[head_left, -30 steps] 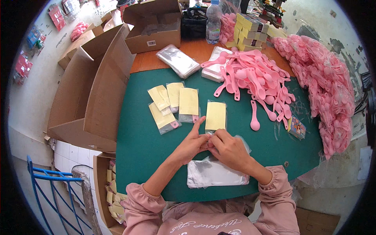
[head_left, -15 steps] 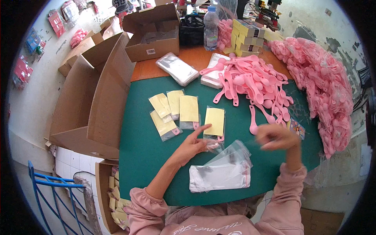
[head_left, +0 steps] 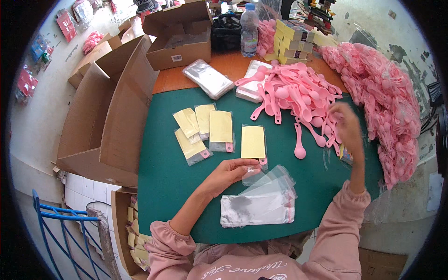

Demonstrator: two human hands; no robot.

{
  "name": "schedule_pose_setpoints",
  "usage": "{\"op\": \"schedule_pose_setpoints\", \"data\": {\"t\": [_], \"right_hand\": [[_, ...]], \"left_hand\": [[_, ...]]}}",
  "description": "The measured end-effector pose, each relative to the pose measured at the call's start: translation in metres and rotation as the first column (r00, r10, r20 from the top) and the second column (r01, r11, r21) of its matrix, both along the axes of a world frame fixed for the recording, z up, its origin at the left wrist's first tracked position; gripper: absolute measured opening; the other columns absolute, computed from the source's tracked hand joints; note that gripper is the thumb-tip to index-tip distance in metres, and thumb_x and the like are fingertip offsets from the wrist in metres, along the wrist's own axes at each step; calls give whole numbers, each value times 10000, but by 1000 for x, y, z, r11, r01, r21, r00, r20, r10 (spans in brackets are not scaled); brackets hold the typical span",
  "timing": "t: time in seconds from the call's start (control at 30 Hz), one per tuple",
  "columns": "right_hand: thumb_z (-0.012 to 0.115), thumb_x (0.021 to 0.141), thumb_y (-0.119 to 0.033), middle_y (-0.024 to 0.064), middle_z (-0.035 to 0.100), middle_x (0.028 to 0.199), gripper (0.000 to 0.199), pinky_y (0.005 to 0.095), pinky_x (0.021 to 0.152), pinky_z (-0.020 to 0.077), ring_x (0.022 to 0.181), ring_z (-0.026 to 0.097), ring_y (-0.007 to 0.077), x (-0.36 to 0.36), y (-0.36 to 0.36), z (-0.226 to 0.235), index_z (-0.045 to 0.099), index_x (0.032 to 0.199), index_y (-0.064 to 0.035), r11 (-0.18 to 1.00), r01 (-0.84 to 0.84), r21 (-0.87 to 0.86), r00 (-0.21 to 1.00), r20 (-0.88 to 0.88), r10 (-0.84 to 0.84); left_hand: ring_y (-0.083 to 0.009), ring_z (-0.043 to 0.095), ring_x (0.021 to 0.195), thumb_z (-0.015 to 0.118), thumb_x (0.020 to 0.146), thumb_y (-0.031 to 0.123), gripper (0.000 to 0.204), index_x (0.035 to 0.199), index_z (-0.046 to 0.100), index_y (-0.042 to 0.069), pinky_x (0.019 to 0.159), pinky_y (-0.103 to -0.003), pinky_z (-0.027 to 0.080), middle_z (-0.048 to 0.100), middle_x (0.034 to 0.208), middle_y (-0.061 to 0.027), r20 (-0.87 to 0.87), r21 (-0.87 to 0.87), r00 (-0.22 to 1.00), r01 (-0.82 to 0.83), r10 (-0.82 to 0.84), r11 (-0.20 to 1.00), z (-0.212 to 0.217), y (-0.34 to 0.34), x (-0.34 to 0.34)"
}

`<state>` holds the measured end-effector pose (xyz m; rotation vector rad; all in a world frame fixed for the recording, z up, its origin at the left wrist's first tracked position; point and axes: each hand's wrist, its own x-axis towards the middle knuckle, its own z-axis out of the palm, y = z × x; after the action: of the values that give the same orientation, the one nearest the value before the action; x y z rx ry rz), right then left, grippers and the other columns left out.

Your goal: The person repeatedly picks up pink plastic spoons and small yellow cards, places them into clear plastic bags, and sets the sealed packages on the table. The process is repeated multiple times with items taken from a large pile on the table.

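Note:
My left hand [head_left: 231, 174] is closed, with its fingertips on a clear plastic bag [head_left: 252, 177], just below a bagged yellow card [head_left: 252, 142]. The pink end of a spoon shows at that card's lower corner. Several more bagged yellow cards [head_left: 220, 126] lie to its left, some with pink spoon ends showing. In front of me is a fanned stack of clear plastic bags [head_left: 256, 210]. My right hand [head_left: 346, 122], smeared by motion, is at the right edge of a heap of pink measuring spoons [head_left: 298, 91]; its fingers are unclear. One pink spoon [head_left: 299, 142] lies apart.
Two bundles of clear bags [head_left: 207, 79] lie farther back. An open carton [head_left: 179, 51], a water bottle [head_left: 249, 32] and stacked yellow cards [head_left: 294, 39] line the back. Bagged pink spoons [head_left: 382, 112] bank up at right; a tall carton [head_left: 112, 116] stands left.
My right hand has moved up and away, from beside the lone spoon to the heap's right edge. My left forefinger, earlier stretched over the yellow card, has drawn back below it.

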<state>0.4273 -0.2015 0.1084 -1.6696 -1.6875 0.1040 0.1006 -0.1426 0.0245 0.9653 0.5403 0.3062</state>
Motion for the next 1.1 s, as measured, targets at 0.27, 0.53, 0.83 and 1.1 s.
{"op": "schedule_pose_setpoints", "data": {"t": [0.27, 0.53, 0.83, 1.1], "right_hand": [[643, 714, -66, 94, 460, 879, 288, 303, 669, 445, 759, 527, 240, -133, -19, -55, 510, 967, -37, 902, -345, -259, 937, -39, 347], [644, 741, -54, 23, 440, 808, 120, 214, 539, 350, 605, 402, 80, -119, -16, -63, 561, 825, -32, 876, -406, -261, 859, -436, 268], [628, 804, -119, 7, 518, 724, 184, 182, 508, 359, 595, 457, 32, -119, -10, -76, 490, 858, -9, 822, -434, -370, 621, -784, -25], [611, 813, -100, 39, 534, 705, 291, 189, 457, 377, 582, 497, 48, -126, -11, -71, 364, 955, -40, 879, -312, -361, 660, -747, -73]], "left_hand": [[-169, 513, 1068, 430, 899, 81, 333, 1213, 430, -31, 913, -263, 424, 497, 1194, -140, 65, -68, 998, -20, 24, 997, 4, -1, 2], [-187, 586, 919, 476, 860, 39, 200, 1058, 507, 36, 707, -286, 540, 526, 1009, -100, -65, 420, 992, -72, 110, 904, 6, -10, 2], [-119, 583, 809, 593, 823, 102, 144, 880, 551, -24, 608, -245, 548, 551, 869, -61, -249, 599, 922, -94, 297, 795, -3, -12, 10], [-121, 598, 764, 614, 796, 68, 199, 910, 474, -14, 574, -238, 540, 551, 822, -67, -204, 510, 898, -242, 389, 825, -4, -14, 13]]}}
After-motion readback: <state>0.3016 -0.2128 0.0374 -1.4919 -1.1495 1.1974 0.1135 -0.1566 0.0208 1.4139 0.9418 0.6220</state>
